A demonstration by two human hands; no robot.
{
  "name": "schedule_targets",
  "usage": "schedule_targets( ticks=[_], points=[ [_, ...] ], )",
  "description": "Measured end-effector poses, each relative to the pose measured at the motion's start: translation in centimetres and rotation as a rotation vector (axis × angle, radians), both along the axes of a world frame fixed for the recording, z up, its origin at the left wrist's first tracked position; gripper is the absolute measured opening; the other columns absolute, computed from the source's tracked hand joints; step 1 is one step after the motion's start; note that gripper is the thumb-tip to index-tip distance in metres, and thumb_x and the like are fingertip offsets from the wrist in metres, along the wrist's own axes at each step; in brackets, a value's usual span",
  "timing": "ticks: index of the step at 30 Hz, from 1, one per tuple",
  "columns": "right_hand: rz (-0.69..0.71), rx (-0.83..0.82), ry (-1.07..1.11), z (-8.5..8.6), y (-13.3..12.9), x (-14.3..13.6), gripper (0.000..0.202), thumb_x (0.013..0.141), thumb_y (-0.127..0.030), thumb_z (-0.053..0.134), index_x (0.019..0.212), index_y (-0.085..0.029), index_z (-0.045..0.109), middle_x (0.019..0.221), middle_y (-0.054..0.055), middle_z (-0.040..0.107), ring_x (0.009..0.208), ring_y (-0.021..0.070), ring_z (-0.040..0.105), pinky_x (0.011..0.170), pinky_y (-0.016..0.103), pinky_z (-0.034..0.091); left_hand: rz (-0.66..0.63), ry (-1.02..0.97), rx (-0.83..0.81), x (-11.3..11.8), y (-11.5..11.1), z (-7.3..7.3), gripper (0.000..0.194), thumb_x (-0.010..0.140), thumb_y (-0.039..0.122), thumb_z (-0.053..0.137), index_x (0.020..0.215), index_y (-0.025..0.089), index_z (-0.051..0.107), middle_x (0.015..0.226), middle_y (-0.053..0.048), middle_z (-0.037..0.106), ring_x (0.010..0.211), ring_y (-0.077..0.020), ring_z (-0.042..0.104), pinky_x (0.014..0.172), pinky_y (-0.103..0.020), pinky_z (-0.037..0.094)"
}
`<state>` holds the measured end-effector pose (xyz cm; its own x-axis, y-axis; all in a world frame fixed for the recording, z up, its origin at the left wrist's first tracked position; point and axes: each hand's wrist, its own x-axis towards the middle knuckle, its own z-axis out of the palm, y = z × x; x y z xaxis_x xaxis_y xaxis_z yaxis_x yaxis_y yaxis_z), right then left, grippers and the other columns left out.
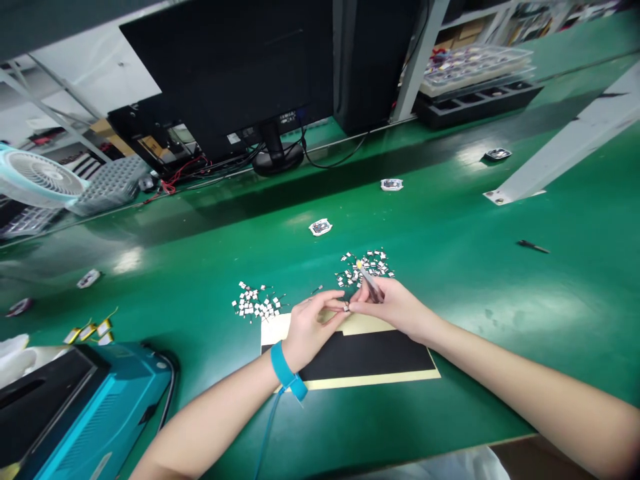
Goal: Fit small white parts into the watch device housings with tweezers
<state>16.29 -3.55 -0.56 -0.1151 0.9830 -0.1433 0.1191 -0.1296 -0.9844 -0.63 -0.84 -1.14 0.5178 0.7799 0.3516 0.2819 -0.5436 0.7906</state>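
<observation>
Small part (346,307), pinched between both grips
My left hand (309,328) and right hand (395,308) meet on it; tweezers (371,283) point to 11 o'clock; best kept low over the black pad (370,357).

One head-worn camera looks forward and down, close over the green bench (450,267), toward the monitor (240,67)

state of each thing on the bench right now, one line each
left hand: pinching a tiny part, blue wrist strap on
right hand: pinching the same part, holding tweezers
tweezers: tips up, away from the part
small part: held between both hands
monitor: screen dark
fan: cannot tell if running
</observation>
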Motion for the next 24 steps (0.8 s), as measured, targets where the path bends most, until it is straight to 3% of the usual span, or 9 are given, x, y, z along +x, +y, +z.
schedule_targets(
  ticks=[5,11,15,19,24],
  points=[
    [0.040,0.063,-0.114,0.5,0.0,-0.2,0.022,0.068,-0.033,0.061,0.069,-0.014,0.053,0.058,-0.004,0.044,0.049,0.0076,0.033,0.045,0.020,0.026,-0.050,-0.001,-0.062,0.0,0.1,-0.4,0.025,0.074,0.018,0.059,0.098,0.019,0.053,0.080,-0.002,0.070,0.072,-0.0139,0.066,0.074,-0.027,0.054],
    [0.076,0.141,-0.325,0.4,0.0,0.0,0.018,0.071,-0.032,0.054,0.075,-0.014,0.054,0.064,-0.002,0.051,0.046,0.0071,0.036,0.042,0.019,0.028,-0.121,0.008,-0.125,0.1,0.0,-0.5,0.028,0.076,0.016,0.055,0.104,0.018,0.050,0.095,-0.005,0.066,0.081,-0.0133,0.065,0.076,-0.026,0.054],
    [0.091,0.193,-0.613,0.7,0.0,2.0,0.005,0.070,-0.019,0.052,0.071,-0.016,0.056,0.062,-0.001,0.055,0.047,0.0095,0.043,0.046,0.021,0.030,0.002,0.052,-0.062,0.0,0.2,-0.5,0.024,0.078,0.015,0.050,0.102,0.018,0.051,0.094,-0.006,0.064,0.081,-0.0138,0.063,0.075,-0.028,0.054],
    [0.130,0.241,-0.886,0.8,-0.2,3.5,0.009,0.070,-0.009,0.053,0.069,-0.017,0.058,0.069,0.002,0.058,0.063,0.0173,0.053,0.053,0.024,0.031,0.138,0.126,-0.012,-0.8,1.7,0.2,0.024,0.077,0.012,0.049,0.100,0.019,0.051,0.092,-0.006,0.063,0.079,-0.0147,0.061,0.075,-0.030,0.052],
    [0.057,0.256,-1.104,0.7,-0.3,4.5,0.017,0.074,-0.005,0.052,0.086,-0.015,0.060,0.087,0.007,0.058,0.064,0.0202,0.055,0.051,0.026,0.030,0.125,0.300,0.033,-2.2,4.4,1.9,0.026,0.073,0.009,0.050,0.097,0.019,0.054,0.094,-0.005,0.063,0.085,-0.0176,0.060,0.076,-0.032,0.050]
  ],
)
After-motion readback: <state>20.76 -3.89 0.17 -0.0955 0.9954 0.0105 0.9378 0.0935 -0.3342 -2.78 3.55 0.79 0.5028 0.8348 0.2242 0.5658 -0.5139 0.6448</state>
